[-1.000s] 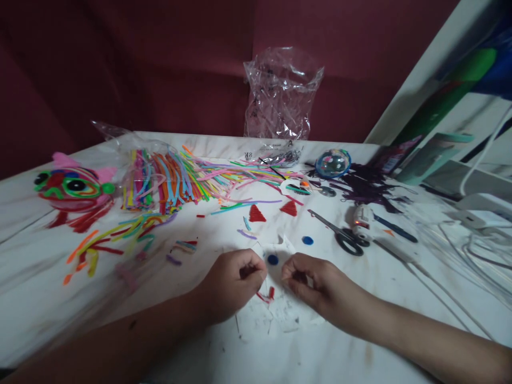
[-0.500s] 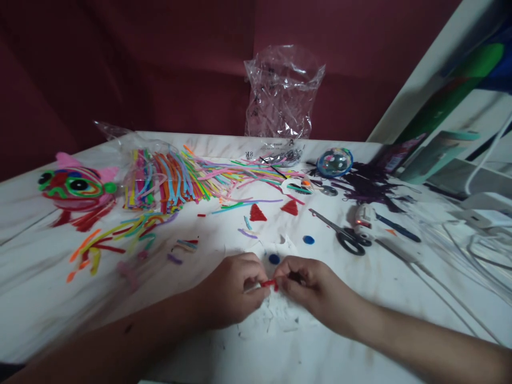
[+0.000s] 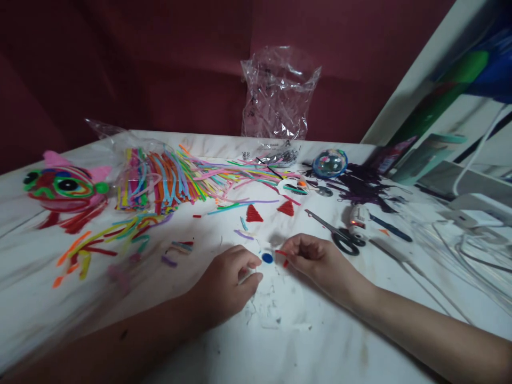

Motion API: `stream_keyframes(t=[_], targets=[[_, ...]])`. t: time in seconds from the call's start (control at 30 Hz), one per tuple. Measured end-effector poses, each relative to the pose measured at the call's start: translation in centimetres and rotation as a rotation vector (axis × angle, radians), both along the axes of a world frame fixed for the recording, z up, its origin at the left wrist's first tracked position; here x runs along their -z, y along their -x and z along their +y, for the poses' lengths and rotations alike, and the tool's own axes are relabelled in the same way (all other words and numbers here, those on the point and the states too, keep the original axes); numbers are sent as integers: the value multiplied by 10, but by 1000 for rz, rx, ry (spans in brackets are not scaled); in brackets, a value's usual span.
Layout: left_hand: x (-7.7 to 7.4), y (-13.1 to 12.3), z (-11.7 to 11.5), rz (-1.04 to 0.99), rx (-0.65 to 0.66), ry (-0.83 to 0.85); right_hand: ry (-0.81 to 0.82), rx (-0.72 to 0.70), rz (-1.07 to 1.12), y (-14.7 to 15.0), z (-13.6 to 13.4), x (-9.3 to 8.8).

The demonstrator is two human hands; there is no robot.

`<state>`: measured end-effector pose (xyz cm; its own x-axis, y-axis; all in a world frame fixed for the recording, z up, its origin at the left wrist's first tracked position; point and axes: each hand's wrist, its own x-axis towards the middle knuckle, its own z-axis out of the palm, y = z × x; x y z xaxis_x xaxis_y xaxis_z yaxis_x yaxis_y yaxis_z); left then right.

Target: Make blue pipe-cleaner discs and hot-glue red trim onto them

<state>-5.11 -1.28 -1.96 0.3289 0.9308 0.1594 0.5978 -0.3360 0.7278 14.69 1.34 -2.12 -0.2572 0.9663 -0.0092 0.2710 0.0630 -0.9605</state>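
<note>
My right hand [image 3: 314, 257] pinches a short, bent red pipe cleaner piece [image 3: 281, 252] between thumb and forefinger. Across from it, my left hand [image 3: 236, 277] has its thumb and forefinger apart with nothing between them. A round blue disc [image 3: 267, 258] lies between the hands on a creased, marked white sheet [image 3: 276, 306]. Beyond the hands are two red triangles, a left one [image 3: 254, 213] and a right one [image 3: 285, 208], on the white tabletop.
Scissors [image 3: 340, 238] and a craft knife [image 3: 390, 228] lie right, near white cables [image 3: 476, 261]. Pipe cleaner bundles [image 3: 168, 181], a clear ball [image 3: 330, 163] and a plastic bag [image 3: 278, 101] stand behind. A colourful fish-like figure [image 3: 66, 186] sits left.
My left hand has let go of the red pipe cleaner piece and moved apart. My right hand has lifted it slightly away, now covering the second blue disc.
</note>
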Motion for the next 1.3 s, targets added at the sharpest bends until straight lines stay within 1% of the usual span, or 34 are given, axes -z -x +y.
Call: stream_keyframes(t=[0.07, 0.17, 0.27, 0.47, 0.57, 0.7, 0.87, 1.07, 1.3], targets=[[2, 1, 0, 35, 57, -70, -19, 15, -16, -1, 5, 3], [7, 2, 0, 122, 156, -209, -13, -5, -95, 1, 10, 7], [11, 3, -1, 169, 203, -264, -32, -23, -188, 3, 12, 9], [15, 2, -3, 104, 255, -229, -104, -70, -264, 4, 10, 10], [14, 2, -4, 103, 268, -206, -137, -78, -362, 5, 8, 8], [12, 2, -5, 123, 285, -195, -264, -76, -529, 5, 7, 5], [9, 2, -5, 138, 292, -204, -389, -122, -595, 6, 5, 4], [11, 3, -4, 126, 295, -214, -409, -138, -647, 8, 4, 2], [12, 1, -2, 114, 297, -204, -418, -163, -629, 8, 6, 2]])
